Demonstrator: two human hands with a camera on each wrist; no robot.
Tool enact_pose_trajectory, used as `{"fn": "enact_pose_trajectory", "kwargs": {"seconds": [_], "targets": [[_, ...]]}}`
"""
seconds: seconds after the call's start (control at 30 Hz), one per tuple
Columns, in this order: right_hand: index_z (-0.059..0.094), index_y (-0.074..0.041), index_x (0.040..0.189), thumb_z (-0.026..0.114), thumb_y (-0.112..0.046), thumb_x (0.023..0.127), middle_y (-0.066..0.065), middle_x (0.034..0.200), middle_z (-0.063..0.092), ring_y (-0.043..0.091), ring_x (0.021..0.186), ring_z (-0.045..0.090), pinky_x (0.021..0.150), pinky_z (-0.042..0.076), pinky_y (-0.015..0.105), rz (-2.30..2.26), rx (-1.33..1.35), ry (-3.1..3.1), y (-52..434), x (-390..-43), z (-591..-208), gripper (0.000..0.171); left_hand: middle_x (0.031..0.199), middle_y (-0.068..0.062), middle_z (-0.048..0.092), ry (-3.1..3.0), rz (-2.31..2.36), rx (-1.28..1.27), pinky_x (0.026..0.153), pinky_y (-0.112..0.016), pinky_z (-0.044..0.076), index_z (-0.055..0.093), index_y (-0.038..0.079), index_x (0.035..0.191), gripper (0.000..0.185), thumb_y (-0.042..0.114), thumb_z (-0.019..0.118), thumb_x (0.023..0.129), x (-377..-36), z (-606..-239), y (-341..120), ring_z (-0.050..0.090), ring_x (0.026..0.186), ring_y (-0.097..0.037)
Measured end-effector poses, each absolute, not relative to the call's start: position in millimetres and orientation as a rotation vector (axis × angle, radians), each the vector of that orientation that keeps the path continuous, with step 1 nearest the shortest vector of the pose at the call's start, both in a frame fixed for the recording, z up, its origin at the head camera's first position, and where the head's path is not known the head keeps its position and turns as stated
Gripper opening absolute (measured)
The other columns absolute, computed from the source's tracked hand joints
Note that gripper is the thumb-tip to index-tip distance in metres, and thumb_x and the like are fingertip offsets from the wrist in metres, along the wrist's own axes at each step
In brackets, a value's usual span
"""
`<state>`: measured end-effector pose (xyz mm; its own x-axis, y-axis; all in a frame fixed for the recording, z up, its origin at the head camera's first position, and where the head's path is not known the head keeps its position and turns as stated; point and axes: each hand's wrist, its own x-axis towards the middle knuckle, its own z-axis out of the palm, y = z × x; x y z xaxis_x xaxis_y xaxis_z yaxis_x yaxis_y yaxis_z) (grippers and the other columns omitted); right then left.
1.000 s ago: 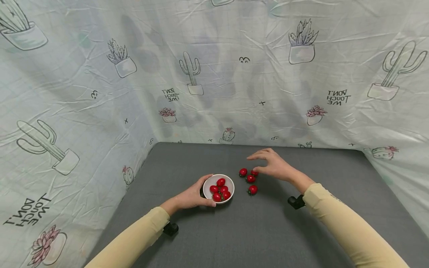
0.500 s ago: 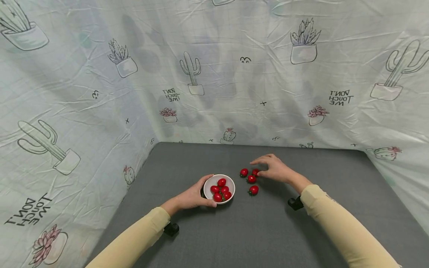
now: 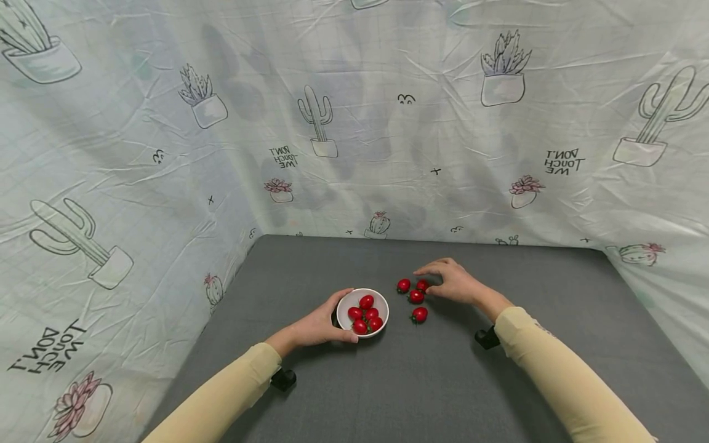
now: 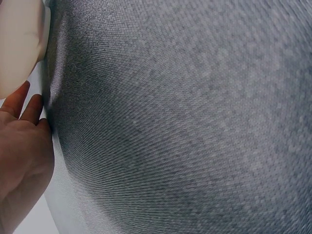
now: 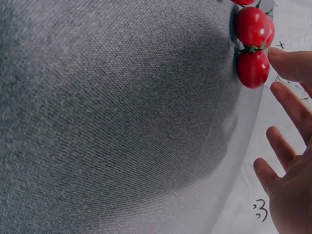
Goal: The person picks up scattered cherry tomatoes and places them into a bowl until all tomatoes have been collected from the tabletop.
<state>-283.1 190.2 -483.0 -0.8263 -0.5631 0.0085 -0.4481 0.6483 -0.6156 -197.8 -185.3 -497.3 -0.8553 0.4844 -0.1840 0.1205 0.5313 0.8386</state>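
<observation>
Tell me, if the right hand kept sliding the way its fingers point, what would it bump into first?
Most likely the cherry tomato right at the fingertips of the right hand; contact may already exist, depth is unclear.

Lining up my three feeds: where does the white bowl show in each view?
Head: white bowl at centre, left of the loose tomatoes, held by the left hand.
Left wrist: only its pale side, top left corner.
Right wrist: not in it.
Shared landmark: the grey mat.
</observation>
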Motion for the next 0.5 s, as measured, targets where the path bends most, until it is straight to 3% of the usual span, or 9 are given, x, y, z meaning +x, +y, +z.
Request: {"fn": "enact_pose_trajectory", "kwargs": {"seconds": [0.23,0.5], "targets": [[0.066,-0.016,0.138,0.076,-0.015,0.093,0.007,0.141,0.060,0.044,0.140,0.033,0.109,0.018,0.074,-0.919,-0.843,2.685,190,-284,-489,0.046,0.159,-0.002,0.033,2.380,1.262,0.520,0.116,-0.049,0.030,0.023,0.022,0.161,0.108,0.042,0.089,0.078,-198,-498,-186,0.034,0.144,-0.019],[0.067,-0.018,0.137,0.077,-0.017,0.093,0.007,0.140,0.061,0.045,0.140,0.033,0.109,0.021,0.072,-0.905,-0.830,2.700,191,-284,-497,0.045,0.160,-0.003,0.032,2.377,1.271,0.524,0.115,-0.049,0.031,0.022,0.022,0.162,0.108,0.041,0.089,0.079,-198,-501,-186,0.034,0.144,-0.021]]}}
